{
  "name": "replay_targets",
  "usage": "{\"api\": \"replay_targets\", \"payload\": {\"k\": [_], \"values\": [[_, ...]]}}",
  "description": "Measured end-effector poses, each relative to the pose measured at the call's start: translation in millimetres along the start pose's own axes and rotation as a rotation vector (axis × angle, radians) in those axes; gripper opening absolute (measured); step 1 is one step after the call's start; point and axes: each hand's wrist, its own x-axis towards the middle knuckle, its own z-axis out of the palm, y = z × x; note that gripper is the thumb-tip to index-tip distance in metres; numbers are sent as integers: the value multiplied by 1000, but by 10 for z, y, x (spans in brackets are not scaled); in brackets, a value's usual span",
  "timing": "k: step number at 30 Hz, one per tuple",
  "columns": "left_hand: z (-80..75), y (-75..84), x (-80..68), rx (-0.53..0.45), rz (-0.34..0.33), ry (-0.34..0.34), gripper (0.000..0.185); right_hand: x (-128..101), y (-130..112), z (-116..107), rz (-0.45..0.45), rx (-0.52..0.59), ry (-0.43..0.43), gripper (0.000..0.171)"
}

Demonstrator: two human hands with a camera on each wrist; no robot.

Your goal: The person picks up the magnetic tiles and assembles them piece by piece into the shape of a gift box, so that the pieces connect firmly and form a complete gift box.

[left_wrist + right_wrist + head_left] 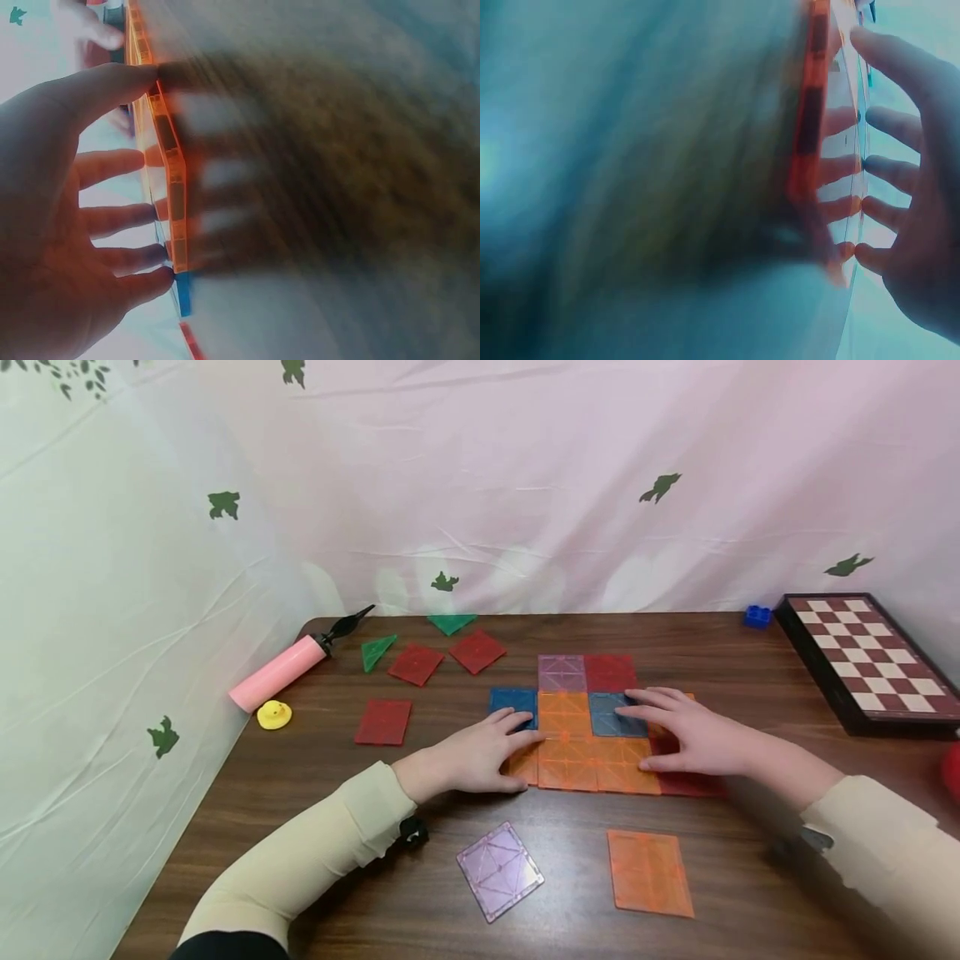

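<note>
On the bench [420, 935], near its middle, lies a flat patch of joined tiles [592, 735] in orange, blue, purple and red, and both hands rest on it. The left hand [480, 760] lies with straight fingers on the patch's near left corner, fingertips touching a blue tile [512, 700]; its grip is released, pressing, not pinching. The right hand [693, 735] lies flat on the patch's right side, grip likewise released. Both wrist views are blurred but show spread fingers against orange tile edges.

A sideways push from either palm could probably slide the patch or break a seam, since the tiles only meet edge to edge.

Nearer than the patch lie a loose purple tile [499, 871] and a loose orange tile [648, 872]. Left of the patch sit red tiles [383, 722], green triangles [377, 651], a pink pump [281, 671] and a yellow duck [274, 715]. A chessboard [873, 656] and blue brick [757, 616] lie to its right. Nothing crowds the hands.
</note>
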Motion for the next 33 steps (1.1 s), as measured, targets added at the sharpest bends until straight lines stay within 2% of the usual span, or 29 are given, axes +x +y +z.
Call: {"api": "replay_targets", "payload": {"k": [3, 5, 9, 11, 15, 18, 21, 24, 27, 33], "values": [[-1, 71, -11, 36, 22, 14, 69, -132, 47, 13, -4, 29, -4, 80], [0, 154, -30, 66, 61, 36, 65, -186, 70, 29, -14, 48, -5, 83], [12, 428, -77, 111, 191, 81, 58, -272, 89, 39, -29, 63, -3, 85], [32, 584, -95, 124, 280, 83, 57, -306, 86, 31, -34, 70, -5, 86], [99, 863, -132, 142, 434, 24, 57, -353, 79, 16, -45, 76, -12, 86], [160, 1032, -144, 155, 503, -60, 57, -371, 81, 18, -46, 72, -17, 86], [217, 1168, -136, 190, 542, -141, 59, -382, 83, 24, -38, 77, -23, 86], [262, 1256, -119, 262, 562, -173, 62, -387, 82, 30, -30, 82, -24, 85], [288, 1287, -91, 334, 558, -157, 64, -387, 82, 33, -29, 79, -22, 85], [257, 1221, -9, 337, 501, -143, 65, -387, 86, 35, -38, 75, -18, 85]]}}
